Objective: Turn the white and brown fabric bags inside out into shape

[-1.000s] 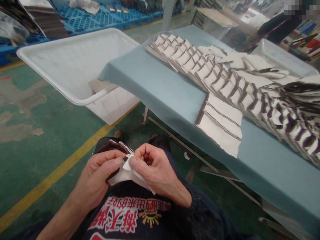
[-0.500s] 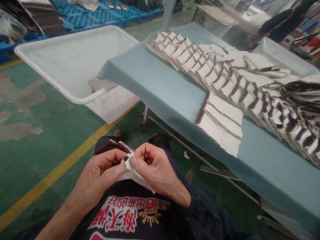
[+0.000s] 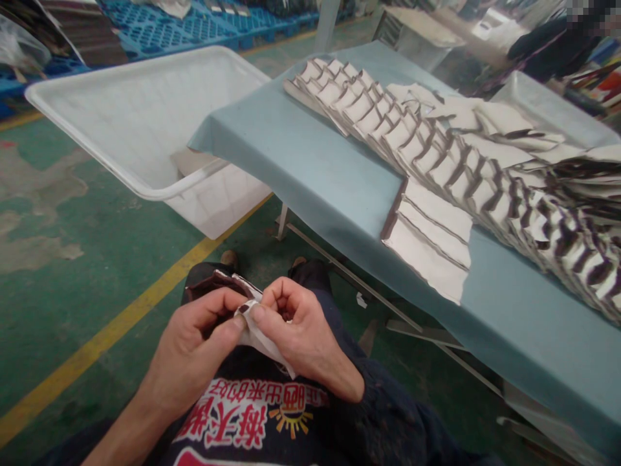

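Over my lap, my left hand (image 3: 194,343) and my right hand (image 3: 298,330) are close together, both pinching a white and dark brown fabric piece (image 3: 266,342). Its white side shows between the thumbs, with a small dark patch at the pinch. The dark brown part (image 3: 216,283) sticks out beyond my left fingers. My fingertips partly hide the piece. To the right, a few similar white pieces with dark edges (image 3: 431,239) lie overlapped near the edge of the blue-covered table (image 3: 291,162).
A long overlapping row of white, dark-edged pieces (image 3: 417,139) runs along the table, with looser pieces behind it. A large white plastic tub (image 3: 145,97) stands at the table's left end. Blue pallets (image 3: 179,32) lie farther back. A person's dark sleeve (image 3: 548,48) shows at upper right.
Both hands keep their pinch on the fabric piece and have shifted only slightly. The white flap below my right thumb hangs a little differently. Things on the table look unchanged.
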The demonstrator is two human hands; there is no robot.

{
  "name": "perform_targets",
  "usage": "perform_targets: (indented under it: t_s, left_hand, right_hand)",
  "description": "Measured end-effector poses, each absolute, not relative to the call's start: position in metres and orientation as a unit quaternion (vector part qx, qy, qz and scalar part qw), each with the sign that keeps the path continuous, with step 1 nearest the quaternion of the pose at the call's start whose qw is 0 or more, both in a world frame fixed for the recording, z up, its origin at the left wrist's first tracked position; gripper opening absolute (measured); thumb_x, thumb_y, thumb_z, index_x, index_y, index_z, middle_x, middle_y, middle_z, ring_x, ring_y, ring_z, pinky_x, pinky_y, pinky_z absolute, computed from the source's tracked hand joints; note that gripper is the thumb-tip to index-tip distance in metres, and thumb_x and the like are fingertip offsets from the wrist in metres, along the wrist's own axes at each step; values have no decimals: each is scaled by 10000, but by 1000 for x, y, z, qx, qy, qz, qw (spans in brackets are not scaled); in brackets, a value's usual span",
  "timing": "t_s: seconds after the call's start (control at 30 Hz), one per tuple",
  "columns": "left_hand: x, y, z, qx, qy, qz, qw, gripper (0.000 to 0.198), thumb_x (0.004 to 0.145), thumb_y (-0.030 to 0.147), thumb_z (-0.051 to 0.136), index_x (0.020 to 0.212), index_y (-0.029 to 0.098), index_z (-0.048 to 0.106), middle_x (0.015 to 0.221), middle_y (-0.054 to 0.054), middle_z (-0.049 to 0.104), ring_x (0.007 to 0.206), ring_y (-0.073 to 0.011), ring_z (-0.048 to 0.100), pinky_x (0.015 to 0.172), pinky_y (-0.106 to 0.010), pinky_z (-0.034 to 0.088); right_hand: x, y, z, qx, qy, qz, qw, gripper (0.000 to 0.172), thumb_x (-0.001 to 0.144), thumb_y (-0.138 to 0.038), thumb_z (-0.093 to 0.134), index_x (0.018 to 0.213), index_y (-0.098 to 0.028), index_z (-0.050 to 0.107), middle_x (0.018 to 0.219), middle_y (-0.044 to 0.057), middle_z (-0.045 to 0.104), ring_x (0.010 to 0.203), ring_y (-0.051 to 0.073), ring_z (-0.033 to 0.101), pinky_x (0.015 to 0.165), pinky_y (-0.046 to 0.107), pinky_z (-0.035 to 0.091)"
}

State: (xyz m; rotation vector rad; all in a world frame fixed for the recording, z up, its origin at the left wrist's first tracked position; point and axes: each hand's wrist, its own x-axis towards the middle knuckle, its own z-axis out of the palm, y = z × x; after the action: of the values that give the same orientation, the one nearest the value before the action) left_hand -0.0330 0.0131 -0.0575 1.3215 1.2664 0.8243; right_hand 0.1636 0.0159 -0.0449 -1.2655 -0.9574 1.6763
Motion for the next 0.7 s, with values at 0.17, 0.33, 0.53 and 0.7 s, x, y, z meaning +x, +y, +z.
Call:
perform_targets:
  t_s: [0.17,0.33,0.53,0.7]
  left_hand:
    - [-25,10,-44,571,557,343,496,269,987,437,727,870,233,857,731,8,787,639,-206,653,654,-304,530]
    - [-17,12,-40,572,554,359,486,209,875,384,704,734,245,770,614,31,695,546,-181,568,537,-285,415]
    - [-17,19,-42,574,532,374,497,236,851,366,645,662,249,725,586,37,622,515,-163,487,487,-279,382]
    - [-12,25,-32,556,515,376,533,201,820,347,659,641,255,660,593,47,555,524,-148,422,483,-266,346]
  right_hand:
    - [164,18,-49,-461,-323,727,393,685,731,-669,1090,801,-265,542,676,-86,569,602,95,425,569,244,328]
    - [161,17,-53,-440,-290,775,349,726,684,-765,1076,826,-285,550,688,-76,523,595,123,395,574,278,337]
    - [158,22,-62,-429,-419,722,344,721,865,-923,862,839,-307,488,710,-67,449,626,150,339,606,315,347]
    - [162,32,-68,-428,-536,625,374,643,979,-857,750,799,-307,468,680,-77,458,650,158,396,639,327,355]
